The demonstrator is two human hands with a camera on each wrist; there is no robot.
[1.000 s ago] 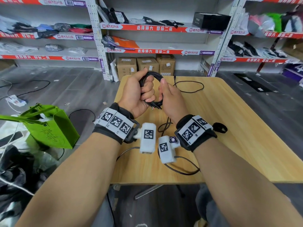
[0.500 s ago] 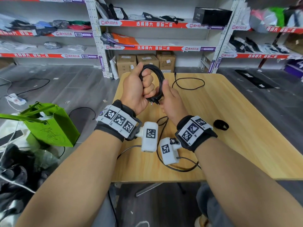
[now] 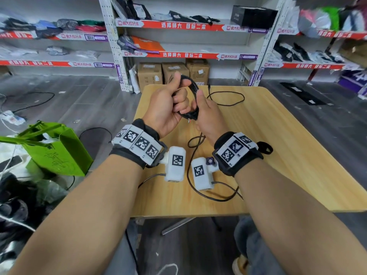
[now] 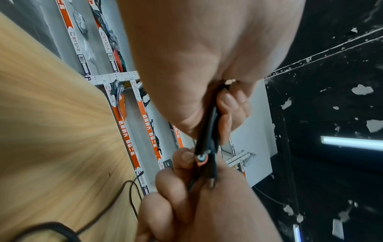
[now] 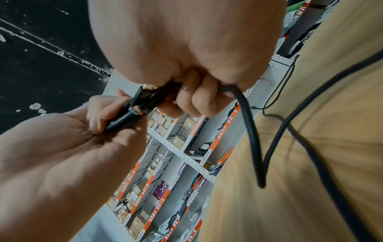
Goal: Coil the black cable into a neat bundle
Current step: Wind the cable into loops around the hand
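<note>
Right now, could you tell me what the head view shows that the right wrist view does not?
Only the head view shows the whole wooden table, the cable's loose loop at its far end, a green bag on the floor and a small black ring.

Only the right wrist view shows the cut cable end with coloured wires.

Both show the left hand and right hand gripping the coiled black cable.

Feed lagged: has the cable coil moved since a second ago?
Yes, slightly up: the cable coil now tops out against the cardboard boxes, earlier level with the far edge of the table.
</note>
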